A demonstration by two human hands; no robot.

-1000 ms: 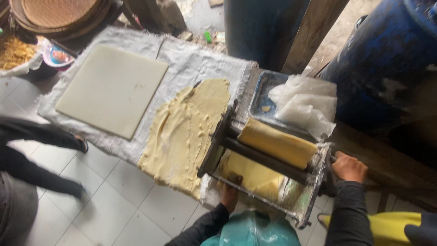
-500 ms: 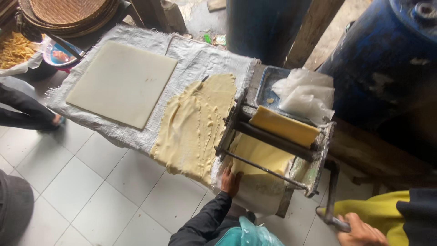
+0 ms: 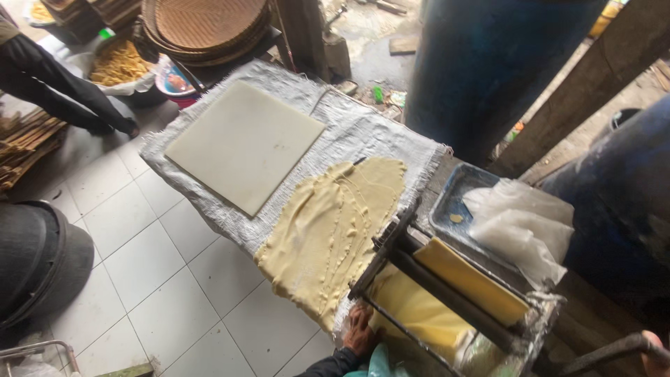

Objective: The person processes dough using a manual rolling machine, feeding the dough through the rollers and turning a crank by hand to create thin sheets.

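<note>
Resting flat against the near edge of the table, my left hand (image 3: pixel 361 329) lies with its fingers spread loosely on the pale yellow dough sheet (image 3: pixel 333 234), gripping nothing. That sheet is soft and thin, with ragged edges and a line of small wrinkles and tears down its middle; it spreads over a coarse, woven white cloth (image 3: pixel 363 129) whose rim is frayed. Beside it on the cloth sits a smooth, square, off-white board (image 3: pixel 244 143). More dough, smoother and folded, passes through the dark metal roller machine (image 3: pixel 447 297), one slab above the bars and a thinner sheet hanging below them. My right hand (image 3: pixel 656 352) shows only as a sliver at the picture's lower right corner, at the end of the machine's dark crank handle (image 3: pixel 600 352); I cannot tell whether it is clamped on it. Behind the machine a blue rectangular tray (image 3: pixel 453 202) is half covered by crumpled clear plastic (image 3: pixel 520 227). Round woven baskets (image 3: pixel 209 24) are cut off at the top edge, and another person's dark legs (image 3: pixel 59 84) stand at far left.
</note>
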